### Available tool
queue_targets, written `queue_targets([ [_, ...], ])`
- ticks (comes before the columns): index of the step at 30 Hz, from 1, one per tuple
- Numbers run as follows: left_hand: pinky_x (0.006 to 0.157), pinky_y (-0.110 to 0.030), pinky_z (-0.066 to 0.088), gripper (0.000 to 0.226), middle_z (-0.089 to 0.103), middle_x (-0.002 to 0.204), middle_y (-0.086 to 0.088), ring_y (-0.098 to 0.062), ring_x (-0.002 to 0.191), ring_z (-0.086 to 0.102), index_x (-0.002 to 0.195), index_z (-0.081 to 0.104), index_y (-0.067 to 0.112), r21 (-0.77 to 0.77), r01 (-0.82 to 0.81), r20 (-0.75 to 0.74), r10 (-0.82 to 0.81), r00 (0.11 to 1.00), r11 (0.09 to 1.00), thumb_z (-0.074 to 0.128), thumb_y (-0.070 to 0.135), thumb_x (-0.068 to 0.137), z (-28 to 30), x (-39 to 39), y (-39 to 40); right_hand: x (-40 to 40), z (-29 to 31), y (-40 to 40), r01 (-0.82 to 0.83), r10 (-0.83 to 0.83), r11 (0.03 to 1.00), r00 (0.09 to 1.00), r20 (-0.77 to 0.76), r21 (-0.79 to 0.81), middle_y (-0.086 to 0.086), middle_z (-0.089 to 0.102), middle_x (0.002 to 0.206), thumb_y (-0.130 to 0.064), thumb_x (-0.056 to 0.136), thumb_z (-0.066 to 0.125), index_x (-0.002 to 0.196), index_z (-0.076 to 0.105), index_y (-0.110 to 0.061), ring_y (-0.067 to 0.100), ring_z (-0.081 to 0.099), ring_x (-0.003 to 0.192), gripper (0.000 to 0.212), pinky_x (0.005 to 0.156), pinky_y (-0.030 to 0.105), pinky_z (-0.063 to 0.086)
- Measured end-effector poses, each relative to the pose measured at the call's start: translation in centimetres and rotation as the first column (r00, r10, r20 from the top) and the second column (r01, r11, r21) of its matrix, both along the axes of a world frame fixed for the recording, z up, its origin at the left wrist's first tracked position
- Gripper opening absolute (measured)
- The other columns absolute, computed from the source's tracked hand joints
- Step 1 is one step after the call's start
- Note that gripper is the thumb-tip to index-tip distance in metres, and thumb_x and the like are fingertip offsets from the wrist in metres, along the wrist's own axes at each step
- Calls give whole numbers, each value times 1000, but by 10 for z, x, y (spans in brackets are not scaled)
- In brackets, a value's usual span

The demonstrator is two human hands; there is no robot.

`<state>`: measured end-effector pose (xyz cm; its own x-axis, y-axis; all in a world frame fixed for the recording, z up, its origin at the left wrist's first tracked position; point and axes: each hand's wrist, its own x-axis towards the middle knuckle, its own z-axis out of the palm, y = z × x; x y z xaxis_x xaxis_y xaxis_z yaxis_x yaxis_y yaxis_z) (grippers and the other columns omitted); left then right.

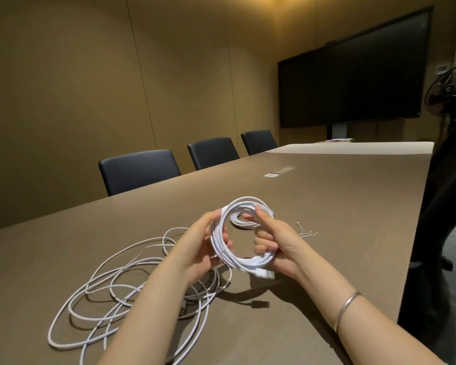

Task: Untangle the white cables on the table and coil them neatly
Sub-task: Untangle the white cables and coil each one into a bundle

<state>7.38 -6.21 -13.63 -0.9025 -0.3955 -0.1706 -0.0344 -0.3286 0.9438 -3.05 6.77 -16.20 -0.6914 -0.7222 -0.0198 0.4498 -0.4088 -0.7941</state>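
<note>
While the big dark screen [353, 72] fills the far wall, the long brown table [327, 206] takes up most of the room, with three black chairs [140, 171] tucked along its left edge and a black fan [450, 93] off past the right edge. Near the table's near-left corner there's a loose white cable [111, 291] sprawled in messy overlapping loops. Both hands are up over the near end, holding a coiled white cable [231, 241] between them. Left hand [200, 248] has fingers curled round the coil's left side, right hand [277, 246] grips the right side with the thumb sticking up through the ring, plug end dangling underneath. Behind that, a smaller finished coil [241, 222] lies flat on the table, partly hidden. Thin bracelet [346, 309] on the right wrist. Tiny white twist ties [307, 231] lie just right of the hands.
</note>
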Motion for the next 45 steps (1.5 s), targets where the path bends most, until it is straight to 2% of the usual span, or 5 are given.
queue_targets([
  [6,56,-28,49,60,52,63,-8,-19,54,51,83,69,2,-30,207,130,-202,971,978,64,61,82,-5,5,-4,2,-3,6,-181,218,934,972,-90,308,-6,18,48,-62,91,46,62,53,-19,7,11,40,52,35,16,13],
  [18,33,-17,25,39,19,48,7,-5,34,18,79,55,9,-17,187,167,-182,969,982,60,45,92,-35,-8,-3,-2,-14,0,94,142,866,895,-423,490,5,56,61,-37,100,48,85,62,-8,16,48,46,36,49,29,48],
  [23,31,-15,23,40,23,48,6,-5,32,20,79,54,6,-46,91,175,-82,981,995,61,43,93,-43,-13,-4,-40,-33,7,811,136,344,456,-880,474,8,69,102,-16,92,50,97,71,-12,31,62,104,22,84,33,48],
  [28,33,-17,26,43,27,50,4,-7,36,24,81,58,5,-140,55,182,-29,983,989,61,46,92,-48,-16,-4,-62,-43,22,871,226,38,469,-854,489,14,52,126,-7,92,47,120,60,-7,35,49,121,31,96,37,43],
  [45,33,-16,26,43,22,49,6,-6,35,21,80,58,5,-82,77,176,-61,982,994,60,46,93,-49,-15,-7,-67,-44,22,832,192,14,542,-818,555,20,59,123,-6,95,44,115,58,-2,37,54,117,25,88,36,45],
])
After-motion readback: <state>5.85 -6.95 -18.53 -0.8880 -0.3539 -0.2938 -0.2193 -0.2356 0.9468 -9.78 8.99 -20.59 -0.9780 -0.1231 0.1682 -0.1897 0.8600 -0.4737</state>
